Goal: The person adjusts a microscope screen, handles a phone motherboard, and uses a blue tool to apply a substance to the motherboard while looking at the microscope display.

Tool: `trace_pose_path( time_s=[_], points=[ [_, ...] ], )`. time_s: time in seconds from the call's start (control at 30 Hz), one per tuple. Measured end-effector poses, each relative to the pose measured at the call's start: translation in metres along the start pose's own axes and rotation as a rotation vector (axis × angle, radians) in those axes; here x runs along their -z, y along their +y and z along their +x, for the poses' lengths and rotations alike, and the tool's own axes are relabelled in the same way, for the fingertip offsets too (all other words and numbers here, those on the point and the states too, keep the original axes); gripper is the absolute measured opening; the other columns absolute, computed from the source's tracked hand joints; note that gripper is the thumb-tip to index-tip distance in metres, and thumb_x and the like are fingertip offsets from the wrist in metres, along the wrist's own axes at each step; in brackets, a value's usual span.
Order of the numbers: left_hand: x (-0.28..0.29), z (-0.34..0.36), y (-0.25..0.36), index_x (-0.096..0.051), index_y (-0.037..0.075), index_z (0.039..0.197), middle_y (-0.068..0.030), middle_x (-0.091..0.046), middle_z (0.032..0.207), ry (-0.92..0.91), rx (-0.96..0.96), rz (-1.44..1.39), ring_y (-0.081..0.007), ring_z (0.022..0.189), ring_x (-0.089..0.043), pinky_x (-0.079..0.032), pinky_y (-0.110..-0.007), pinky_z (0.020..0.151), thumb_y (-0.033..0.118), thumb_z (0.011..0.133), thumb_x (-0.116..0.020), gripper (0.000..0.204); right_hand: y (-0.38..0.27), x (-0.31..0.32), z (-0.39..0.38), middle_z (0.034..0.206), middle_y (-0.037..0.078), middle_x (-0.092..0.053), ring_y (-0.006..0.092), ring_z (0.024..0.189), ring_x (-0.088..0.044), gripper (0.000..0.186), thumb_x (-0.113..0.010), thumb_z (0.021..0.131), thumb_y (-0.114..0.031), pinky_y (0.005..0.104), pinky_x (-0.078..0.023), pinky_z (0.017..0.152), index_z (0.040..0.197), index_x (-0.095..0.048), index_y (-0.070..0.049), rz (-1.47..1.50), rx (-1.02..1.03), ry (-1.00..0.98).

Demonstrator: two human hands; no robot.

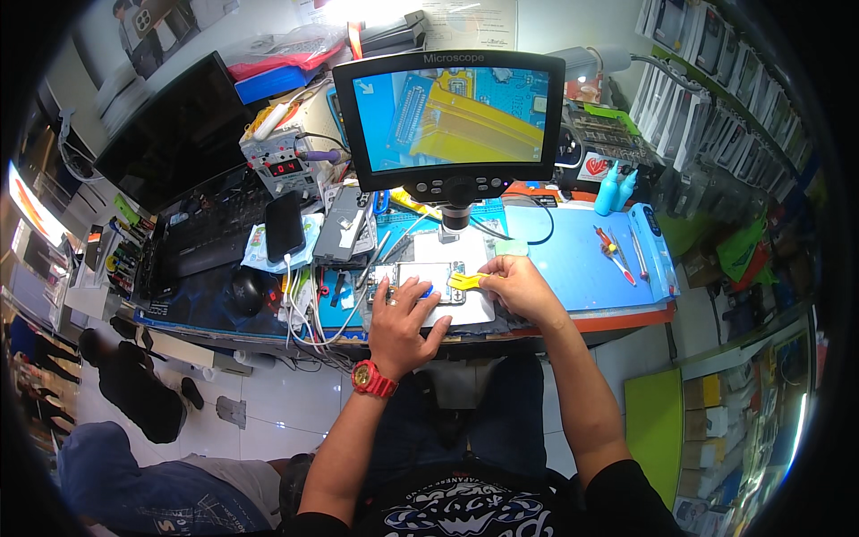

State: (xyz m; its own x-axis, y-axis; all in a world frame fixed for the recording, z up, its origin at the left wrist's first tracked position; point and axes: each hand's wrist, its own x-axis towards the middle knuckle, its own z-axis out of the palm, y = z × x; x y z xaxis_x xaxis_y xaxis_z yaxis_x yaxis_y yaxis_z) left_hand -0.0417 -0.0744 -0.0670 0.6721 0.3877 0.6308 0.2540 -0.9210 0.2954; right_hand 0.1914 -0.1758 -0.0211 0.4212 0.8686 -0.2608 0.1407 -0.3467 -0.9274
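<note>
A disassembled phone lies on a white pad beneath the microscope lens. My left hand, with a red watch at the wrist, rests on the phone with fingers bent and apart. My right hand pinches a yellow flex cable over the phone's right end. The microscope's screen shows a yellow cable beside a connector on a blue board.
A dark phone, keyboard, mouse and power supply are left. A blue mat with small tools and two blue bottles is right. Two people are at lower left.
</note>
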Motion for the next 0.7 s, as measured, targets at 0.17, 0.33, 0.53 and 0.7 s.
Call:
trace_pose_path(
  time_s=[0.17,0.33,0.53,0.7],
  points=[
    [0.0010,0.0004,0.0005,-0.079,0.008,0.115,-0.0121,-0.074,0.130,-0.002,0.002,0.002,-0.0334,0.133,-0.067,-0.032,-0.061,0.125,0.031,0.089,-0.083,0.035,-0.0018,0.0002,-0.0014,0.075,0.003,-0.068,0.0056,0.052,-0.052,0.019,-0.071,0.100,-0.006,0.0230,-0.039,0.045,0.116,-0.071,0.003,0.012,-0.001,-0.007],
    [0.0010,0.0010,0.0012,-0.079,0.008,0.115,-0.0124,-0.074,0.129,-0.001,0.004,-0.001,-0.0336,0.133,-0.067,-0.032,-0.061,0.124,0.031,0.089,-0.083,0.035,-0.0024,0.0005,-0.0021,0.075,0.003,-0.068,0.0054,0.052,-0.052,0.020,-0.071,0.100,-0.007,0.0229,-0.038,0.044,0.117,-0.071,0.004,0.008,0.001,0.001],
    [0.0004,0.0002,0.0003,-0.079,0.008,0.115,-0.0125,-0.074,0.129,0.002,0.000,0.000,-0.0338,0.133,-0.066,-0.032,-0.061,0.124,0.032,0.089,-0.083,0.035,-0.0045,0.0015,-0.0045,0.083,0.009,-0.074,0.0114,0.067,-0.065,0.024,-0.072,0.096,-0.007,0.0266,-0.051,0.061,0.114,-0.075,0.009,0.013,0.007,0.000],
    [-0.0006,-0.0003,-0.0001,-0.079,0.008,0.116,-0.0124,-0.074,0.130,0.003,0.000,0.003,-0.0339,0.133,-0.066,-0.032,-0.061,0.124,0.032,0.089,-0.082,0.035,-0.0034,0.0015,-0.0030,0.076,0.003,-0.069,0.0059,0.052,-0.054,0.020,-0.071,0.099,-0.007,0.0230,-0.040,0.045,0.116,-0.072,0.004,0.006,0.002,-0.002]
  ],
)
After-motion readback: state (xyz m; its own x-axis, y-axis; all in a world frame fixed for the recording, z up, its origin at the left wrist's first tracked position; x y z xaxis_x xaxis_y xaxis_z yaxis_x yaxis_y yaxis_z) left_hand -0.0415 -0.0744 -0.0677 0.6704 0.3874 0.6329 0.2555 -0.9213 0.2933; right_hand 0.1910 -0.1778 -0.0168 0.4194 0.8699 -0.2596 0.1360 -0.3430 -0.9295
